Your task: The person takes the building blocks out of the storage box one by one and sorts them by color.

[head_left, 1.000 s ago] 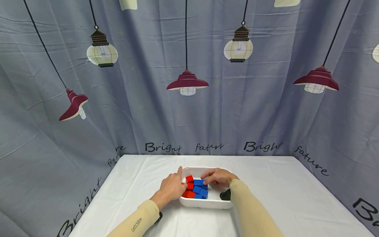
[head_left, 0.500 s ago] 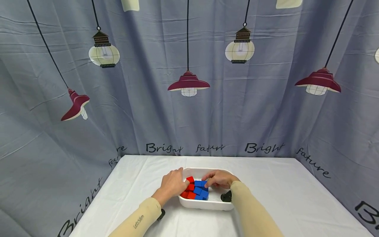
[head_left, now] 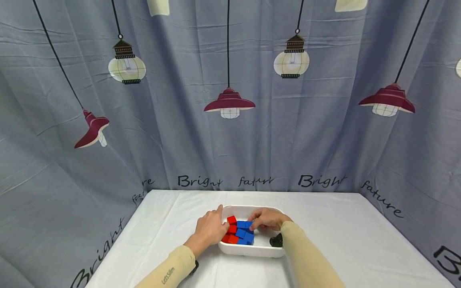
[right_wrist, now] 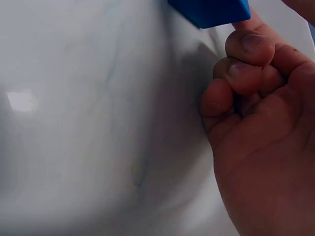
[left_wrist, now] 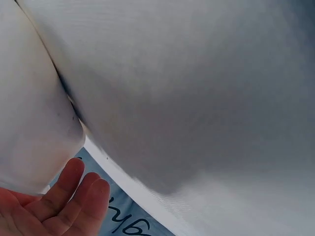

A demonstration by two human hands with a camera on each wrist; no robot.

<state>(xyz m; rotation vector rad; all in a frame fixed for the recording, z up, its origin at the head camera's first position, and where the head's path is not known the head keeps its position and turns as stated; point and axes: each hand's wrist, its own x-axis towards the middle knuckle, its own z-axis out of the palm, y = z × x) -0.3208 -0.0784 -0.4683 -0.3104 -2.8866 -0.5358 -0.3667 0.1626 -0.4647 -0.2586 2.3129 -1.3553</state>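
A white tray holds several red blocks at its left and blue blocks beside them. Over the tray's left rim lies my left hand, its index finger along the rim and its thumb inside at the red blocks. The left wrist view shows the other fingers loosely extended outside the tray wall. My right hand reaches into the tray from the right, pinching a blue block at the upper right of the group between thumb and index finger. That block shows at the top of the right wrist view; the remaining fingers are curled in.
A black wrist camera sits under the right wrist, over the tray's right end. The tray stands on a white-covered table. Behind hangs a grey-blue curtain with printed lamps and lettering.
The right index finger has drawn in a little towards the blue blocks. The left hand stays at the rim. The whole head view has shifted slightly.
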